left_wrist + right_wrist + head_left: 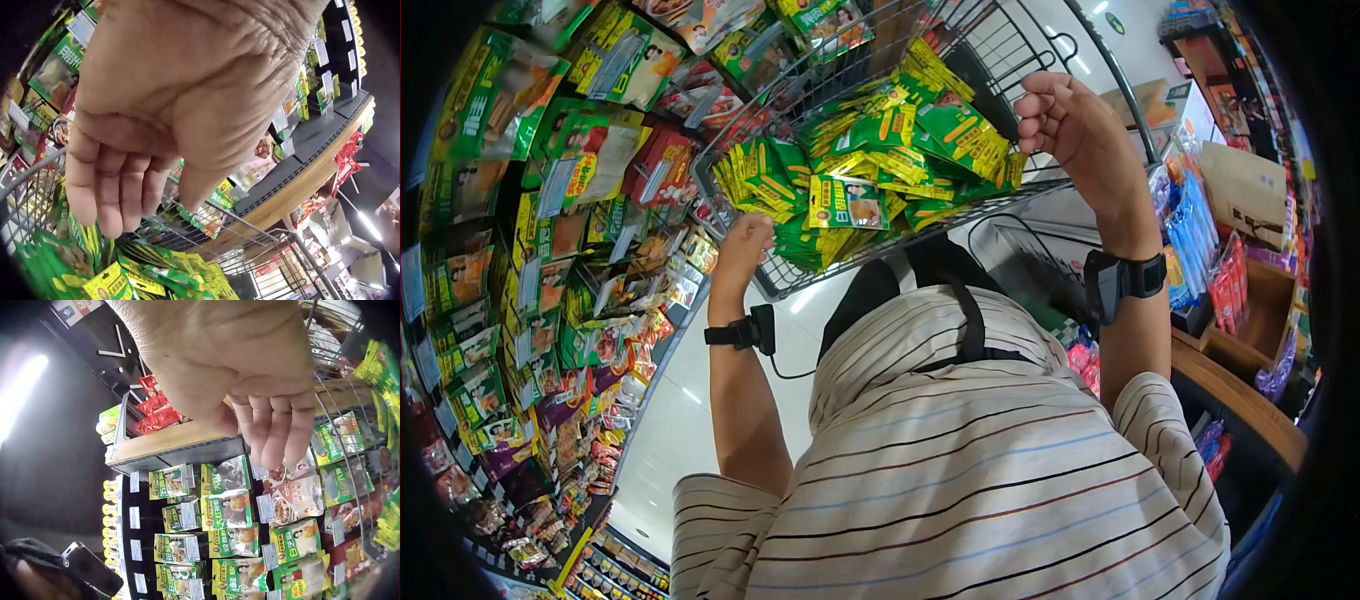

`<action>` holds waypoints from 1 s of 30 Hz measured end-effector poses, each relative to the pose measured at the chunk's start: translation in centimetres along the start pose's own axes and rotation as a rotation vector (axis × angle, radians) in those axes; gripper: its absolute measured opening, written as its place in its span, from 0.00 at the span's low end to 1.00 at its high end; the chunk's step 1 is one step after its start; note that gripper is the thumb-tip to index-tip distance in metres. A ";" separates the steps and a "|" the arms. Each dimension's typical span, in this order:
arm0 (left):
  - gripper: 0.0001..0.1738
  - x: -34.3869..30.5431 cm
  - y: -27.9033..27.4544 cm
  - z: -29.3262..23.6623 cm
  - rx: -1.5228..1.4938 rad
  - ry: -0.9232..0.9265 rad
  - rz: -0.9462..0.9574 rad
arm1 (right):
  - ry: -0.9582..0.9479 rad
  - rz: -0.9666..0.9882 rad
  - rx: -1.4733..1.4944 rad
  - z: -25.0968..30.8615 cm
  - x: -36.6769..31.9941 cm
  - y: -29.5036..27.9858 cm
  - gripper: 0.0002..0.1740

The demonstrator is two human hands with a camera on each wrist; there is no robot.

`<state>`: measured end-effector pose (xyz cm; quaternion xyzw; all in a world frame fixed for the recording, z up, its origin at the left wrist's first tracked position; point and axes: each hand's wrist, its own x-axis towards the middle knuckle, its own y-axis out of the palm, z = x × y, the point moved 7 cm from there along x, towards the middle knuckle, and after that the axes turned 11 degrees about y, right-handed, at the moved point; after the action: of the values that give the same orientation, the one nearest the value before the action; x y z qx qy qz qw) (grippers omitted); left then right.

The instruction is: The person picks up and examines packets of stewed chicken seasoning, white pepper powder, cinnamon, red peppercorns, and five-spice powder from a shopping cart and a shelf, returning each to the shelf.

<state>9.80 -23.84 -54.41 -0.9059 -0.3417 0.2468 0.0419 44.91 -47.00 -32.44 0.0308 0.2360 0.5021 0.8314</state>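
Wire shopping cart (768, 282) heaped with green and yellow packets (900, 150), left hand (745, 240) at its rim, right hand (1070, 120) above it, both loosely curled and empty, packet racks (550, 200) left, pale glossy floor (670, 420).

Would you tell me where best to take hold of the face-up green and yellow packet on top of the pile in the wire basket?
I would pinch the packet by its near edge, coming down from above with the left hand, the nearer one. It lies flat, face up on the pile, so only its thin edges offer a grip.
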 end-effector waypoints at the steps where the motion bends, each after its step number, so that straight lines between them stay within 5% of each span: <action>1: 0.19 0.5 0.4 0.9 0.023 -0.016 0.018 | 0.007 -0.002 -0.001 -0.2 -0.1 -0.1 0.20; 12: 0.21 4.0 5.4 3.2 0.154 -0.044 0.210 | 0.124 -0.071 0.007 -3.7 0.3 -1.2 0.20; 18: 0.21 8.0 9.6 2.8 0.258 0.294 0.349 | 0.190 -0.059 0.057 -5.2 1.3 -1.5 0.15; 22: 0.21 10.9 12.0 4.0 0.423 0.116 0.516 | 0.238 -0.102 0.018 -6.3 1.8 -2.9 0.15; 26: 0.20 11.4 14.3 1.6 0.440 0.239 0.524 | 0.304 -0.131 -0.056 -8.0 2.5 -4.1 0.15; 29: 0.22 12.4 14.3 2.5 0.420 -0.054 0.463 | 0.341 -0.134 -0.094 -8.9 2.8 -5.0 0.15; 30: 0.22 12.8 14.1 1.8 0.501 0.010 0.440 | 0.348 -0.143 -0.109 -9.2 2.8 -5.3 0.15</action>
<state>25.60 -26.56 -64.72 -0.9207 -0.0666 0.3216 0.2107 46.44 -48.90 -43.15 -0.1183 0.3502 0.4517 0.8120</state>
